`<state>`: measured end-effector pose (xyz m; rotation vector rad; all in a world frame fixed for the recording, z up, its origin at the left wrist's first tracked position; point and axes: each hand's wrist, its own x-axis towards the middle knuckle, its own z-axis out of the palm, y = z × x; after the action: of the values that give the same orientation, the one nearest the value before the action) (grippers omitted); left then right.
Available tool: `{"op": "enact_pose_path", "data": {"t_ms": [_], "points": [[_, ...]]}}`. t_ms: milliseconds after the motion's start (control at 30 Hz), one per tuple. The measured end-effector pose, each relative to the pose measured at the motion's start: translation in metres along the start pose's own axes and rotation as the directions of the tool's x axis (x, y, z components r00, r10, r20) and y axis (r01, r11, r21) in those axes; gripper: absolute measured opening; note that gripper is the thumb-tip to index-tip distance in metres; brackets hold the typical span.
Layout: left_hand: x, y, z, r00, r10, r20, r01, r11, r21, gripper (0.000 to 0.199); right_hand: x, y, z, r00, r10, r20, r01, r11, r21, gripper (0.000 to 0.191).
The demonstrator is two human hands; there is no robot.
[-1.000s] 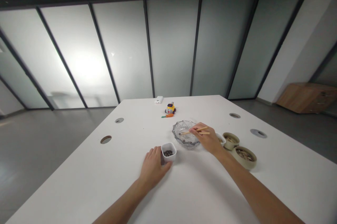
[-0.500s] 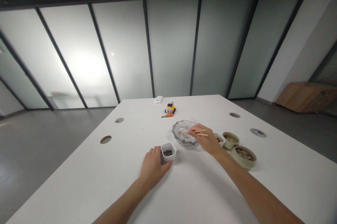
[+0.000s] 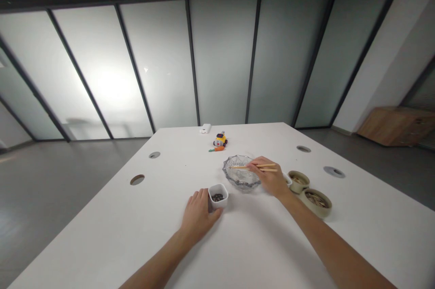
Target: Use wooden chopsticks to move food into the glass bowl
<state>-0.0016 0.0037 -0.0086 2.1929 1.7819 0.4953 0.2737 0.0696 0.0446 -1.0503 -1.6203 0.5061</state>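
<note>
white table (image 3: pixel 258 243): left hand (image 3: pixel 198 216) flat, open, touching white cup (image 3: pixel 218 195); right hand (image 3: pixel 270 175) pinching chopsticks (image 3: pixel 253 167) over glass bowl (image 3: pixel 240 174).

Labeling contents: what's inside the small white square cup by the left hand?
The white square cup holds a small heap of dark pieces, too small to identify. The left hand rests against its near-left side, and the cup's walls hide how deep the heap goes.

Backlit glare, seemingly warped edges
</note>
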Motion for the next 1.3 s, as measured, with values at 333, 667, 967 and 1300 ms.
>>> {"op": "enact_pose_path", "data": {"t_ms": [333,667,967,1300], "points": [[-0.002,0.003,-0.003,1.0,-0.006,-0.007,0.006,1.0,-0.009,0.026,0.01,-0.037,-0.015,0.986,0.121,0.114,-0.133,0.985,0.108,0.061],[-0.001,0.001,-0.001,1.0,-0.011,-0.007,0.011,1.0,0.008,0.025,0.011,-0.034,-0.019,0.969,0.001,0.248,0.064,0.965,-0.254,0.038],[-0.001,0.002,-0.003,1.0,-0.011,0.001,0.011,1.0,0.002,0.025,0.006,-0.018,-0.007,0.983,-0.058,0.172,0.093,0.975,-0.204,0.038],[-0.002,0.003,-0.002,1.0,-0.019,0.003,0.019,1.0,0.015,0.026,0.008,-0.014,-0.011,0.987,-0.048,0.155,0.081,0.973,-0.216,0.038]]}}
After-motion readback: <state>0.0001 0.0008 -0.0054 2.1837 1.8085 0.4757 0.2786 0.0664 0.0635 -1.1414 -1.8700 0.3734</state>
